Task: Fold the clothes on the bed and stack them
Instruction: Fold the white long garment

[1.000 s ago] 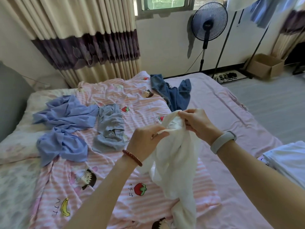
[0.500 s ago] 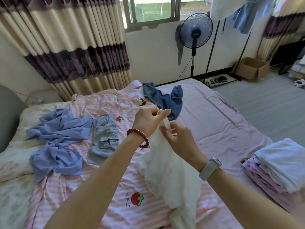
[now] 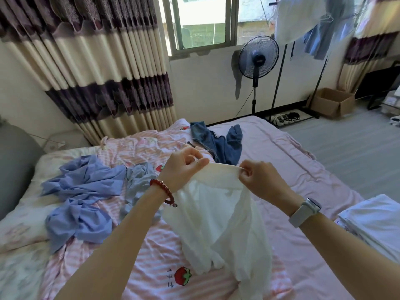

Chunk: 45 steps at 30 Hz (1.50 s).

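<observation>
Holding the white garment [image 3: 218,215] by its top edge, you have your left hand [image 3: 184,167] and right hand [image 3: 259,180] raised above the middle of the bed [image 3: 303,169], each with its fingers [image 3: 202,162] pinched shut on the cloth, so that a short span of hem stretches taut between them. The rest of the garment hangs down and bunches; its lower end appears to reach the pink striped quilt [image 3: 134,265] near you, just right of the strawberry print.

Step in hand, as judged: opening out one piece before any fold is made (no crease is yet visible). The next move calls for drawing your hands farther apart to find the shoulders or corners, then laying the cloth flat on a bare part of the bed.

Work remaining lies to the left and far side: a crumpled blue garment [image 3: 84,195], a grey-blue piece [image 3: 138,187] beside it, and a denim item [image 3: 220,141] at the far edge of the quilt. A folded stack [image 3: 372,221] sits at the near right; the finished white piece would probably go on top of it.
</observation>
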Each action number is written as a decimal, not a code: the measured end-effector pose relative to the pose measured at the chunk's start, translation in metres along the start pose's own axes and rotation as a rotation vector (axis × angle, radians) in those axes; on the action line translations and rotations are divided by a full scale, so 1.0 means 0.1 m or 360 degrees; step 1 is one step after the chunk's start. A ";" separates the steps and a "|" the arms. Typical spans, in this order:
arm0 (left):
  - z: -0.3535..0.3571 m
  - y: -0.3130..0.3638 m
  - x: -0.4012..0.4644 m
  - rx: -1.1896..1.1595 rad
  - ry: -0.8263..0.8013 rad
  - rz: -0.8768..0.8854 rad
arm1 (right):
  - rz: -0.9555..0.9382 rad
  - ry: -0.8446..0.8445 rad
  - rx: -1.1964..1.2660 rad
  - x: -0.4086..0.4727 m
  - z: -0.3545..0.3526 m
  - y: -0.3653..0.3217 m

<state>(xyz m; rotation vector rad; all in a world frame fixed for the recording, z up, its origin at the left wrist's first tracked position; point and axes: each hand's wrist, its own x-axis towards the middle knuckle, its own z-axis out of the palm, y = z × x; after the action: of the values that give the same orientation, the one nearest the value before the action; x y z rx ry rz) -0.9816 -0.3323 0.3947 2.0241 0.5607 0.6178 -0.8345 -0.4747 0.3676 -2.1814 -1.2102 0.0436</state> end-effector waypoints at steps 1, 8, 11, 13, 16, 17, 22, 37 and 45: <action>-0.04 0.02 0.00 -0.0052 0.0034 0.0004 | 0.0022 0.0001 -0.0021 0.02 -0.01 0.01; -0.35 0.06 0.02 -0.0094 -0.0040 0.0173 | 0.0159 0.0027 0.0301 0.24 -0.16 0.09; -0.46 0.12 0.01 0.0091 -0.0148 0.0247 | 0.0123 0.0101 0.0675 0.33 -0.27 0.01; -0.56 0.15 0.02 0.0283 -0.0143 0.0324 | 0.0085 0.0077 0.0914 0.38 -0.36 -0.07; -0.68 0.23 0.02 0.0474 -0.0103 0.0415 | -0.0209 0.0056 0.0867 0.39 -0.49 -0.17; -0.71 0.24 0.01 0.0471 -0.0078 0.0428 | -0.0324 0.0044 0.0728 0.38 -0.53 -0.20; -0.77 0.31 -0.09 0.0510 0.0205 0.0480 | -0.0656 -0.0009 0.0193 0.29 -0.52 -0.16; -0.75 0.00 -0.67 0.0971 0.0080 0.0451 | -0.0300 -0.0023 0.0530 -0.27 -0.09 -0.18; -0.56 -0.08 -0.91 0.1160 0.0684 0.0769 | -0.0479 0.0127 0.0227 -0.72 -0.12 -0.03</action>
<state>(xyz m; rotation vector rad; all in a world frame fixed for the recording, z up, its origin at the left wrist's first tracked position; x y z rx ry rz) -1.0876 -0.3473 0.3946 2.7676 0.6016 1.3029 -0.8749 -0.5354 0.3593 -1.8432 -1.4308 -0.0797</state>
